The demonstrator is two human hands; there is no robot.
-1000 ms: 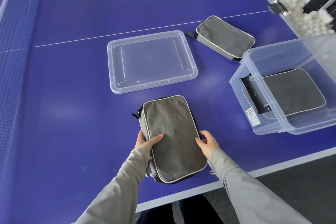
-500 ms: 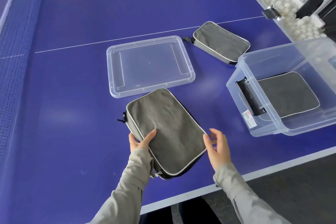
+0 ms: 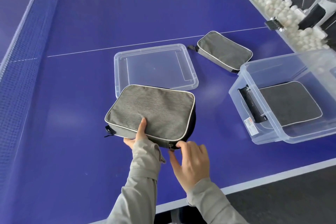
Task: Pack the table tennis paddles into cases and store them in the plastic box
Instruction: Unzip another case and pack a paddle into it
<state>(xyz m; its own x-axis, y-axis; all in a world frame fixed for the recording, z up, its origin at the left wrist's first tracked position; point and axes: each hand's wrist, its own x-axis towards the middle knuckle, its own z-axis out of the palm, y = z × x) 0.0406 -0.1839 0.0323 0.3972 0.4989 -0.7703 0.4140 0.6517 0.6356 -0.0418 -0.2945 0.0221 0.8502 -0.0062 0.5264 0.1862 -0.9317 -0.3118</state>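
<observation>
Paddle case [image 3: 151, 111], lower centre of the frame: grey fabric, likely light and soft-sided, so best held by its piped edges. The left hand [image 3: 132, 139] grips its near edge, thumb on top. The right hand [image 3: 190, 162] has thumb and forefinger narrowly parted at the zip pull [image 3: 171, 146], not plainly pinching. No brand shows. At right, the plastic box [image 3: 254, 132] bears a sticker [image 3: 250, 125], its print too small to read.
</observation>
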